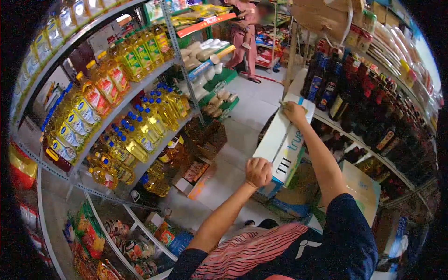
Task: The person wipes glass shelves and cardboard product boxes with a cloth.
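A long white carton (280, 142) with "true" lettering and blue edges lies in front of me, a dark seam running along its top. My left hand (259, 172) is closed over its near left corner, with the fingers curled down against the cardboard. At the far end of the carton, my right hand (295, 113) is bent into a pinch on the top. Something small seems to show at its fingertips, too small to name. The undersides of the fingers on both hands are hidden.
Curved shelves of oil bottles (151, 121) stand on the left, dark bottles (343, 93) on the right. A brown carton (359, 191) sits by my right elbow. An opened box (193, 175) rests on the tiled floor (252, 100). A person in pink (243, 37) stands down the aisle.
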`<state>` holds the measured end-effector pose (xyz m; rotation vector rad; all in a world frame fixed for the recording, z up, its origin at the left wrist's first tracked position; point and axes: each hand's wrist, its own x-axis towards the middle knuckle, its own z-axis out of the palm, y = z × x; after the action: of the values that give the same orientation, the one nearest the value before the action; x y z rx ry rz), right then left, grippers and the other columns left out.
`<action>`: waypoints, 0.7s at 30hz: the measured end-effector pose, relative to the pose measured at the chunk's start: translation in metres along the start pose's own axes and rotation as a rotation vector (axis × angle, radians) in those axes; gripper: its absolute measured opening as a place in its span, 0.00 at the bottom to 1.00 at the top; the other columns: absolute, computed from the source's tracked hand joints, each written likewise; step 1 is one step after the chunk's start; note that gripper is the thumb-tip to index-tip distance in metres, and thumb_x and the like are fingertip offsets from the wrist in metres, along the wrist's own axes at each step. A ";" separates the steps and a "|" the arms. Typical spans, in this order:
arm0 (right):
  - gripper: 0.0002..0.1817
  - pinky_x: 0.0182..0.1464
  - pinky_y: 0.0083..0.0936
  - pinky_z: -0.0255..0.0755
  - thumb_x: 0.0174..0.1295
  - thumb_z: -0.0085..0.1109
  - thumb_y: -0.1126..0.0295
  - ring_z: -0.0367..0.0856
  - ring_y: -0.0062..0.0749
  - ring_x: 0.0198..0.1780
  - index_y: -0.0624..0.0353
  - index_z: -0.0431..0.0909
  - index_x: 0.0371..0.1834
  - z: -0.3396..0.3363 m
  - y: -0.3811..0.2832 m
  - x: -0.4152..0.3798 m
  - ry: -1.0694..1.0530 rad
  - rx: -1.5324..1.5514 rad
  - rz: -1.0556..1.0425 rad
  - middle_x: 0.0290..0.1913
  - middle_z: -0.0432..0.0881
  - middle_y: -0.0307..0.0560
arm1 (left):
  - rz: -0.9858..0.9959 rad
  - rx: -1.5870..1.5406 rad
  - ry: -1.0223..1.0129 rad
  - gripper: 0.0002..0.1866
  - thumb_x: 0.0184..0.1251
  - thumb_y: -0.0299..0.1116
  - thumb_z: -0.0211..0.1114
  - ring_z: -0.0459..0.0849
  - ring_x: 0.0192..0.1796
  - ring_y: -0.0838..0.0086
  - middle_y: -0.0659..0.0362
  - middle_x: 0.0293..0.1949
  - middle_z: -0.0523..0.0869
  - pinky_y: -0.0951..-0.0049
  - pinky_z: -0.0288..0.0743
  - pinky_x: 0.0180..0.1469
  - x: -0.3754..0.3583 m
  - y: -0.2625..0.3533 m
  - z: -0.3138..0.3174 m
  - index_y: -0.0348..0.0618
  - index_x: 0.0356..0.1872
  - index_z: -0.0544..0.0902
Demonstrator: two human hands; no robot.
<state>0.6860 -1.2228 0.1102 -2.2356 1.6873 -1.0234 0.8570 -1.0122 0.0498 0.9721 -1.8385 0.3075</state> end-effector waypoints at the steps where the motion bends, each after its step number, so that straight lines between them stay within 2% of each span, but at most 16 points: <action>1: 0.17 0.42 0.36 0.70 0.43 0.59 0.63 0.77 0.48 0.38 0.55 0.77 0.39 0.001 0.005 -0.008 -0.021 0.017 -0.059 0.37 0.79 0.53 | 0.013 0.002 0.018 0.06 0.43 0.33 0.53 0.73 0.33 0.67 0.61 0.27 0.74 0.64 0.62 0.36 0.001 0.000 0.000 0.47 0.25 0.75; 4: 0.20 0.41 0.34 0.70 0.41 0.60 0.61 0.78 0.48 0.36 0.54 0.77 0.40 0.007 -0.017 -0.042 -0.068 0.119 -0.233 0.35 0.80 0.52 | 0.002 -0.034 0.037 0.06 0.45 0.32 0.52 0.73 0.33 0.66 0.60 0.28 0.74 0.64 0.62 0.35 0.004 0.002 -0.002 0.47 0.25 0.74; 6: 0.22 0.42 0.33 0.71 0.41 0.60 0.61 0.78 0.47 0.38 0.55 0.77 0.42 -0.003 -0.056 -0.073 -0.170 0.086 -0.301 0.36 0.80 0.51 | -0.065 0.047 0.006 0.06 0.46 0.32 0.53 0.73 0.32 0.64 0.58 0.25 0.73 0.62 0.64 0.36 0.004 0.006 -0.004 0.46 0.26 0.76; 7: 0.22 0.44 0.33 0.70 0.41 0.60 0.62 0.78 0.46 0.40 0.56 0.76 0.43 -0.003 -0.068 -0.088 -0.208 0.154 -0.329 0.38 0.80 0.52 | -0.167 -0.037 -0.012 0.07 0.49 0.33 0.53 0.74 0.32 0.62 0.57 0.26 0.75 0.62 0.66 0.35 0.007 0.006 -0.006 0.45 0.27 0.76; 8: 0.23 0.45 0.32 0.70 0.42 0.59 0.62 0.77 0.46 0.41 0.57 0.75 0.44 0.010 -0.060 -0.098 -0.150 0.184 -0.486 0.41 0.79 0.53 | -0.268 -0.120 -0.029 0.08 0.51 0.34 0.52 0.76 0.32 0.60 0.55 0.26 0.77 0.62 0.67 0.34 0.013 0.004 -0.009 0.44 0.29 0.76; 10: 0.22 0.47 0.32 0.69 0.42 0.58 0.65 0.77 0.46 0.42 0.58 0.75 0.44 -0.004 -0.079 -0.126 -0.197 0.192 -0.360 0.42 0.78 0.54 | -0.818 -0.471 -0.219 0.11 0.55 0.37 0.53 0.78 0.34 0.57 0.53 0.29 0.80 0.62 0.69 0.33 0.037 -0.001 -0.019 0.41 0.32 0.76; 11: 0.22 0.47 0.32 0.69 0.42 0.58 0.65 0.77 0.46 0.42 0.58 0.75 0.44 -0.014 -0.089 -0.138 -0.212 0.194 -0.346 0.42 0.78 0.54 | -0.815 -0.468 -0.247 0.13 0.55 0.39 0.54 0.78 0.36 0.57 0.52 0.32 0.81 0.63 0.69 0.36 0.051 -0.006 -0.025 0.41 0.33 0.76; 13: 0.22 0.49 0.32 0.68 0.41 0.59 0.68 0.76 0.47 0.44 0.59 0.75 0.44 -0.030 -0.105 -0.155 -0.477 0.269 -0.207 0.43 0.78 0.53 | -0.819 -0.469 -0.271 0.14 0.55 0.41 0.55 0.78 0.39 0.57 0.52 0.34 0.81 0.63 0.70 0.39 0.070 -0.025 -0.022 0.41 0.35 0.76; 15: 0.20 0.45 0.36 0.68 0.39 0.60 0.69 0.77 0.45 0.40 0.58 0.77 0.40 -0.025 -0.112 -0.176 -0.400 0.208 -0.387 0.37 0.79 0.52 | -0.487 -0.447 -0.679 0.25 0.58 0.51 0.53 0.71 0.55 0.63 0.48 0.53 0.73 0.65 0.63 0.55 0.080 -0.043 -0.012 0.48 0.53 0.71; 16: 0.18 0.43 0.38 0.69 0.39 0.60 0.69 0.77 0.44 0.38 0.58 0.78 0.38 -0.023 -0.121 -0.188 -0.333 0.160 -0.497 0.34 0.79 0.51 | -0.487 -0.450 -0.677 0.25 0.58 0.51 0.53 0.71 0.55 0.63 0.48 0.53 0.73 0.65 0.63 0.55 0.080 -0.042 -0.008 0.48 0.53 0.71; 18: 0.17 0.41 0.35 0.70 0.37 0.58 0.73 0.77 0.44 0.38 0.60 0.77 0.36 -0.021 -0.146 -0.210 -0.248 0.088 -0.681 0.35 0.78 0.52 | -0.280 -0.059 -1.173 0.38 0.55 0.62 0.48 0.46 0.68 0.57 0.50 0.67 0.49 0.55 0.42 0.65 0.086 -0.034 0.001 0.55 0.64 0.55; 19: 0.17 0.41 0.35 0.70 0.37 0.57 0.73 0.77 0.44 0.38 0.59 0.77 0.36 0.010 -0.133 -0.225 -0.425 -0.103 -0.650 0.36 0.78 0.54 | -0.281 -0.034 -1.292 0.46 0.50 0.69 0.44 0.27 0.69 0.55 0.55 0.68 0.31 0.49 0.27 0.65 0.083 -0.034 0.010 0.58 0.67 0.43; 20: 0.16 0.41 0.35 0.71 0.38 0.56 0.73 0.77 0.44 0.39 0.59 0.77 0.36 0.039 -0.120 -0.240 -0.599 -0.294 -0.609 0.36 0.78 0.55 | -0.273 -0.032 -1.298 0.46 0.50 0.69 0.44 0.27 0.69 0.55 0.55 0.68 0.31 0.49 0.27 0.65 0.085 -0.034 0.011 0.58 0.67 0.43; 21: 0.17 0.41 0.34 0.71 0.38 0.56 0.71 0.78 0.41 0.39 0.58 0.77 0.37 0.041 -0.126 -0.251 -0.623 -0.177 -0.530 0.40 0.78 0.53 | -0.284 -0.030 -1.311 0.46 0.50 0.69 0.45 0.28 0.69 0.56 0.54 0.68 0.33 0.49 0.29 0.65 0.088 -0.033 0.010 0.58 0.67 0.43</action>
<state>0.7768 -0.9642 0.0373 -2.7881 0.9756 -0.1735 0.8582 -1.0820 0.1133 1.5722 -2.7431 -0.7147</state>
